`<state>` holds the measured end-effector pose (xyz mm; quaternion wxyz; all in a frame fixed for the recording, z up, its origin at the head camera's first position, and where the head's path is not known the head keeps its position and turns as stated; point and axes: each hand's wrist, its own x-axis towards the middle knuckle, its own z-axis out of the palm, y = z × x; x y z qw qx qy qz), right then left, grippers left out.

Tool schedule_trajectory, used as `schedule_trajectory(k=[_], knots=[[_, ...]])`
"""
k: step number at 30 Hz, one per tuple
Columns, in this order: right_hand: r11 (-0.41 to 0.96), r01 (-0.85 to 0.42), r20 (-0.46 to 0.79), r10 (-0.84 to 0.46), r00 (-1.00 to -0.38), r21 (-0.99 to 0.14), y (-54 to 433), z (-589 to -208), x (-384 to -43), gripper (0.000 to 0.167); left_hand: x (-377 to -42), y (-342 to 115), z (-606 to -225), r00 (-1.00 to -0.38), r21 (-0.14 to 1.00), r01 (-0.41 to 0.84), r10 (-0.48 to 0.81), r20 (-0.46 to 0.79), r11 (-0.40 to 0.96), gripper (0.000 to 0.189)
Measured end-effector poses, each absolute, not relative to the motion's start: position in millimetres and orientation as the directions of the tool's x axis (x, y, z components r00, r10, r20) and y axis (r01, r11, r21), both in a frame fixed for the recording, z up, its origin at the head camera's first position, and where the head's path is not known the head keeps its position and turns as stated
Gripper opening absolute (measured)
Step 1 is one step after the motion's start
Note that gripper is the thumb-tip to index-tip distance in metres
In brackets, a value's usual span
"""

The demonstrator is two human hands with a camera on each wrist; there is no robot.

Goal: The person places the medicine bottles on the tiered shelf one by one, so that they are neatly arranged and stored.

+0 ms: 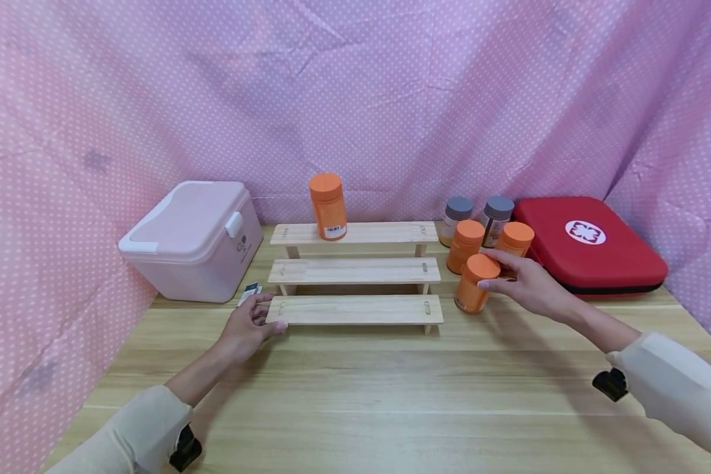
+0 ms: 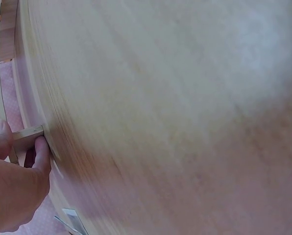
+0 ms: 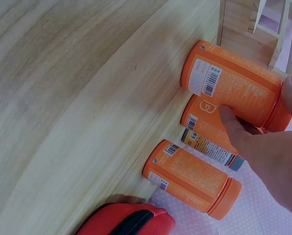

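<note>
My right hand point(image 1: 530, 284) grips an orange pill bottle point(image 1: 471, 293) near its cap, thumb on one side and fingers on the other. In the right wrist view that bottle point(image 3: 231, 85) looks upright, its base at or close to the tabletop. A three-step wooden rack point(image 1: 355, 311) stands in the middle of the table. At its front left end my left hand point(image 1: 245, 329) holds the lowest step, thumb at the front edge. The left wrist view has the fingers pinching the rack's end support point(image 2: 28, 137). Another orange bottle point(image 1: 330, 214) stands on the top step.
Behind the right hand stand two more orange bottles point(image 1: 465, 245) and two grey-capped bottles point(image 1: 498, 214). A red first-aid case point(image 1: 592, 247) lies at the far right. At the left is a pale lidded box point(image 1: 192, 243), with a small card-like item point(image 1: 250, 291) beside it.
</note>
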<state>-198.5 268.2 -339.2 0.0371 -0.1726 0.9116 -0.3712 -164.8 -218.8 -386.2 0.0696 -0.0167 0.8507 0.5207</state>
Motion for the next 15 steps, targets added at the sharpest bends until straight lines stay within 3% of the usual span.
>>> schedule_trajectory(k=[8, 15], knots=[[0.664, -0.291, 0.080, -0.329, -0.941, -0.689, 271.2, -323.9, -190.6, 0.065, -165.4, -218.9, -386.1, -0.991, 0.878, -0.098, 0.039, -0.131, 0.468, 0.065], [0.633, -0.347, 0.172, -0.322, -0.931, -0.692, 272.1, -292.7, -187.7, 0.058, -164.7, -218.5, -385.8, -0.990, 0.889, -0.096, 0.046, -0.130, 0.447, 0.065]])
